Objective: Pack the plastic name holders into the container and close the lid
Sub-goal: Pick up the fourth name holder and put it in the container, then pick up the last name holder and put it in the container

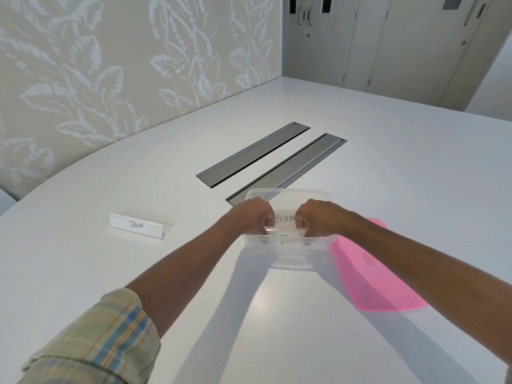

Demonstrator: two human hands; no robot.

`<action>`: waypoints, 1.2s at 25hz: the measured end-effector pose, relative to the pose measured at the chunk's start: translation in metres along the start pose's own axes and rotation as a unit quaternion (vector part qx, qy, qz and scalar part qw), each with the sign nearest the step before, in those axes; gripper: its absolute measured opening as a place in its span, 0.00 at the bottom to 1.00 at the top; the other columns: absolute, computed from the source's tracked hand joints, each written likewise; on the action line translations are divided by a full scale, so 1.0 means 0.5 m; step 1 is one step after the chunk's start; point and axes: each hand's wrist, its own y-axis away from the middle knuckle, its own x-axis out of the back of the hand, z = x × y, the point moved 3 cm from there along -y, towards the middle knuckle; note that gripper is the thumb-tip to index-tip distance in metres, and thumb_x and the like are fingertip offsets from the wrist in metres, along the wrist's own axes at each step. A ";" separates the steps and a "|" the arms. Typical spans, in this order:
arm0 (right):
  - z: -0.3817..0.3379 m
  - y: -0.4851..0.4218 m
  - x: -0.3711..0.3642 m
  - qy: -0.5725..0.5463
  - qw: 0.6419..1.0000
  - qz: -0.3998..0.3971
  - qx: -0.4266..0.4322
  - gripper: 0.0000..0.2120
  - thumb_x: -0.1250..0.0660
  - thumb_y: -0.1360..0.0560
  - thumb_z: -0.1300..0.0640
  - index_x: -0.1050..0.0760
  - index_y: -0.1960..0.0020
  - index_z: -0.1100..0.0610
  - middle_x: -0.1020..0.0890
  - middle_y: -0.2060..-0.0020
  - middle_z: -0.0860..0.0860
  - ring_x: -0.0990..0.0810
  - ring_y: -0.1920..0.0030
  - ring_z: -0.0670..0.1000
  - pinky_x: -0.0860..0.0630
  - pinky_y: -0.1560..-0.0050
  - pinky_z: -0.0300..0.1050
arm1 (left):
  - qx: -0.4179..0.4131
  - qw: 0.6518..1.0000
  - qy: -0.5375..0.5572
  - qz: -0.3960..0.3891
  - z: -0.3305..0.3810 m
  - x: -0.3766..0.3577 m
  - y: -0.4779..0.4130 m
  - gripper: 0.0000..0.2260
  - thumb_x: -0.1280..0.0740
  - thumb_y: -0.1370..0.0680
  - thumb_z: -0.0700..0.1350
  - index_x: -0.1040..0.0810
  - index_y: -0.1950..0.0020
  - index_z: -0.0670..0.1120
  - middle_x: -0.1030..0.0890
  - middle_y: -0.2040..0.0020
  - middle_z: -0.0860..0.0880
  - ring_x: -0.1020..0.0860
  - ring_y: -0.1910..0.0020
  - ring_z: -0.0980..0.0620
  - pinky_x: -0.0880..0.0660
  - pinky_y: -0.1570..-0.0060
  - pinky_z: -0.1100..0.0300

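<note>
Both hands are reaching into the clear container [288, 246], the left hand [253, 217] and right hand [318, 217] each clenching an end of a name holder [285, 235] in a pinching grip. It should be lowered level beside the "ZEBRA" holder [284, 220]. The pink lid [374, 275] is lying just right; the "PANDA" holder [138, 225] is waiting farther left on the surface [138, 273].

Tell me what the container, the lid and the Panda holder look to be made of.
Container: clear, glossy, probably thin plastic; the table and cards show through its walls.
Lid: translucent pink, smooth, likely plastic; lies flat on the table to the container's right.
Panda holder: clear plastic by its glinting edges, seemingly with a white handwritten paper card inside.
</note>
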 end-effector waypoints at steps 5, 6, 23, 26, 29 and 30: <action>-0.006 -0.007 -0.011 -0.019 1.000 -0.006 0.008 0.17 0.17 0.35 0.51 0.17 0.48 0.49 0.22 0.57 0.46 0.22 0.58 0.54 0.33 0.66 0.42 | -0.011 0.999 -0.022 -0.048 0.005 0.006 -0.007 0.17 0.16 0.34 0.49 0.13 0.48 0.51 0.20 0.60 0.56 0.21 0.54 0.50 0.17 0.51 0.52; -0.006 -0.008 -0.012 -0.018 1.000 -0.005 0.007 0.17 0.17 0.34 0.51 0.17 0.48 0.49 0.21 0.57 0.47 0.22 0.58 0.54 0.33 0.67 0.42 | -0.014 0.998 -0.028 -0.052 0.006 0.005 -0.010 0.17 0.16 0.34 0.50 0.13 0.47 0.51 0.19 0.59 0.55 0.21 0.55 0.50 0.17 0.51 0.53; -0.006 0.000 0.035 -0.116 0.992 0.056 -0.007 0.14 0.17 0.34 0.53 0.16 0.51 0.49 0.16 0.60 0.42 0.18 0.55 0.49 0.22 0.55 0.45 | -0.017 0.983 0.136 0.124 -0.023 0.058 0.040 0.06 0.23 0.24 0.47 0.11 0.49 0.49 0.11 0.55 0.54 0.15 0.53 0.54 0.18 0.46 0.52; -0.022 -0.002 0.067 -0.143 0.983 0.112 -0.014 0.08 0.17 0.34 0.52 0.16 0.59 0.50 0.17 0.66 0.41 0.18 0.61 0.46 0.25 0.62 0.43 | -0.005 0.971 0.168 0.170 -0.047 0.075 0.082 0.05 0.25 0.23 0.51 0.12 0.52 0.52 0.12 0.58 0.55 0.15 0.57 0.55 0.17 0.50 0.51; -0.064 -0.005 0.098 -0.175 0.971 0.163 -0.015 0.13 0.19 0.33 0.44 0.19 0.63 0.50 0.18 0.69 0.43 0.19 0.68 0.45 0.29 0.67 0.43 | 0.029 0.947 0.254 0.196 -0.078 0.083 0.129 0.12 0.25 0.23 0.58 0.13 0.59 0.51 0.14 0.64 0.54 0.15 0.61 0.52 0.16 0.56 0.49; -0.082 -0.009 0.108 -0.189 0.965 0.179 -0.010 0.13 0.19 0.33 0.44 0.20 0.63 0.49 0.18 0.69 0.43 0.19 0.69 0.45 0.30 0.67 0.42 | 0.040 0.936 0.282 0.206 -0.090 0.085 0.145 0.14 0.26 0.23 0.60 0.14 0.61 0.51 0.15 0.66 0.54 0.15 0.62 0.51 0.16 0.57 0.48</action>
